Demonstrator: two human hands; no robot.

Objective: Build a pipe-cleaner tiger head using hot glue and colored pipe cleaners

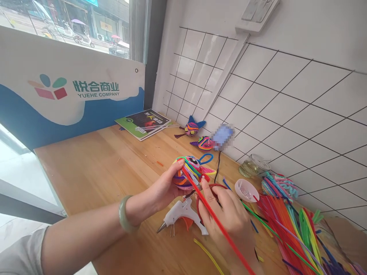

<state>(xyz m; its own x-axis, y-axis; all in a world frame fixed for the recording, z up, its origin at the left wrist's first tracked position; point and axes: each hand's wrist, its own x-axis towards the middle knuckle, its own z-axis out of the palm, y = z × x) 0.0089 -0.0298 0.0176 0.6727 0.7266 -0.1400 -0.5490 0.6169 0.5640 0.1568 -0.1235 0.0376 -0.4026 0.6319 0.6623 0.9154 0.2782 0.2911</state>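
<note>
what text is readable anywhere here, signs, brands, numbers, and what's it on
"悦合商业": on the white and blue panel.
"YUEHE COMPANY": on the same panel, below the Chinese characters.
Cover of the top booklet: writing too small and angled to read surely.
Label on the glue gun: too small.
Shop sign outside: too blurred.

Fuzzy, matt pile over the striped ornament (183,179) and the red stem (215,217). Bright metal at the tip of the scissors (197,185), smooth, plastic-looking dark red at the loops (197,210). Smooth white plastic on the glue gun (181,211), bare metal at its nozzle (162,227). Faintly glossy, grained wood across the worktop (114,172); glossy paper on the booklet (143,124) towards the worktop's far corner. Clear, shiny glass in the jar (249,168) near the wall-side edge.
</note>
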